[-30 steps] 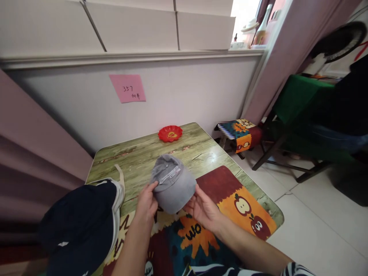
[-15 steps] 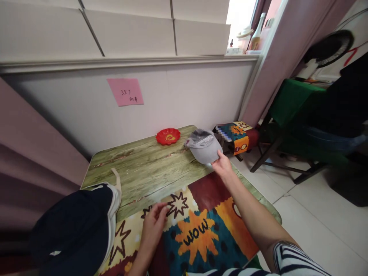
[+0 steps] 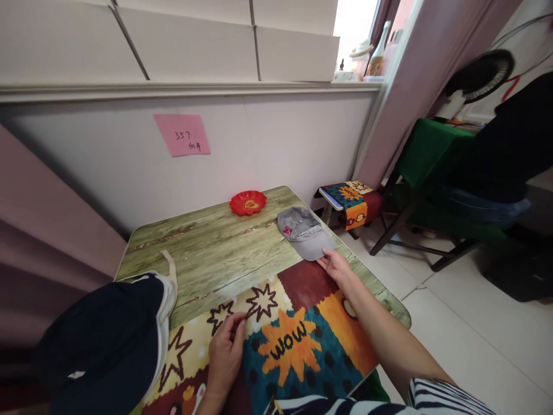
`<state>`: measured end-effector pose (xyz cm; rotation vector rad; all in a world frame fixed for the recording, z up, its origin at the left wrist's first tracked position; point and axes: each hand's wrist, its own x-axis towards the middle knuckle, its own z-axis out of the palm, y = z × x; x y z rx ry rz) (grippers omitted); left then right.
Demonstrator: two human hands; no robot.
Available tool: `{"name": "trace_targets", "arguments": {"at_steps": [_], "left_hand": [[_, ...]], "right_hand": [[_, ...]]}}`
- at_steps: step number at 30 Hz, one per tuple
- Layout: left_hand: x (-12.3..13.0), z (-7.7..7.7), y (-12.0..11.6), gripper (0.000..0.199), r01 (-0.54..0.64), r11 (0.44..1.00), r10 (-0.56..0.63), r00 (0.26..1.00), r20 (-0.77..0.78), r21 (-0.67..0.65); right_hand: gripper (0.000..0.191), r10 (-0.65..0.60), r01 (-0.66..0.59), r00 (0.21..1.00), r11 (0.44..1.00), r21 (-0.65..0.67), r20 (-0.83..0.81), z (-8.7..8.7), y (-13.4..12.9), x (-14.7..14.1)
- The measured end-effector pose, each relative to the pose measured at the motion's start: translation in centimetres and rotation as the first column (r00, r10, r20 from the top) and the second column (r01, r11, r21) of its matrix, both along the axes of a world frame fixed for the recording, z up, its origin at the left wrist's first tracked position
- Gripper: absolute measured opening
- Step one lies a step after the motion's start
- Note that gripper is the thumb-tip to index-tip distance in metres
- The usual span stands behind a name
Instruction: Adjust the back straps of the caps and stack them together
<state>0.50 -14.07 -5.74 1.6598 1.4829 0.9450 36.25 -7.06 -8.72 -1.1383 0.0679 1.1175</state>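
Grey cap (image 3: 303, 232) is pinched by the right hand (image 3: 337, 267), left hand (image 3: 226, 350) empty over "WOW" cloth (image 3: 298, 346).

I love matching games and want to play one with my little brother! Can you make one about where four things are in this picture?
Things:
1. grey cap
2. red dish
3. pink paper
4. dark blue hat

Places:
A. up on the wall
B. at the left side of the table
C. with its brim between the thumb and fingers of the right hand
D. near the far edge of the table

Right pairs: 1-C, 2-D, 3-A, 4-B
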Motion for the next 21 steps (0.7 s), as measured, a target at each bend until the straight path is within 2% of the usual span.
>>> {"name": "trace_targets", "arguments": {"at_steps": [10,14,18,20,21], "left_hand": [[-0.5,-0.9,0.2,0.023,0.058,0.993,-0.055,0.998,-0.031,0.099],[-0.3,-1.1,-0.1,0.024,0.074,0.991,-0.071,0.997,-0.035,0.113],[-0.1,-1.1,-1.0,0.021,0.080,0.988,-0.080,0.997,-0.007,0.131],[0.0,-1.3,-1.2,0.019,0.072,0.988,-0.073,0.997,0.001,0.135],[0.0,-1.3,-1.3,0.018,0.068,0.988,-0.068,0.998,0.001,0.137]], "right_hand": [[0.020,-0.063,0.059,0.991,0.998,0.034,0.119,-0.2,-0.7,-0.9],[0.024,-0.134,0.125,0.975,0.990,0.062,0.175,-0.3,-1.9,-1.5],[0.025,-0.229,0.207,0.944,0.972,0.114,0.237,-0.5,-4.4,-3.9],[0.025,-0.214,0.185,0.940,0.974,0.130,0.266,-0.3,-5.9,-5.7],[0.027,-0.159,0.122,0.942,0.983,0.140,0.295,0.0,-6.4,-6.7]]}}
